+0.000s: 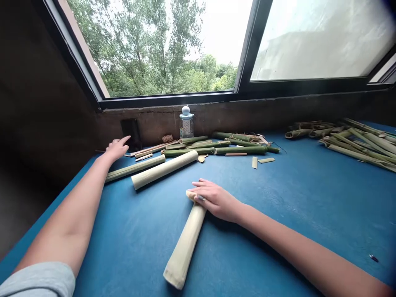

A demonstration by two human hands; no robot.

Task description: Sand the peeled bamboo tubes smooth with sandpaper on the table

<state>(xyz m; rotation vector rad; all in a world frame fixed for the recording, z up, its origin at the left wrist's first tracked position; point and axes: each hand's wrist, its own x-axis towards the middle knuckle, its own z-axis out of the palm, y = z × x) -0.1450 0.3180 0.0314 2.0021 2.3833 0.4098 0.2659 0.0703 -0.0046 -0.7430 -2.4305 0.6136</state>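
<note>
My left hand [116,148] reaches to the back left, index finger stretched out, holding nothing I can see. Right by its fingertips a dark phone-like slab [131,134] leans on the wall. Nearer the middle, my right hand [213,199] curls over the far end of a pale peeled bamboo tube [187,243], which lies slanting toward me. A yellowish rounded end [189,195] pokes out under its fingers; whether it belongs to the tube is hidden. A small grey spot shows at the thumb. Another pale bamboo tube [165,169] lies between the hands, beside a greener bamboo stick [136,168].
Several green bamboo pieces [192,152] lie along the wall, by a blue-lidded jar [186,123] and a twine ball [167,138]. Flat chips [254,162] lie before them. A bamboo heap [368,142] covers the back right. A small dark object [373,258] sits at right.
</note>
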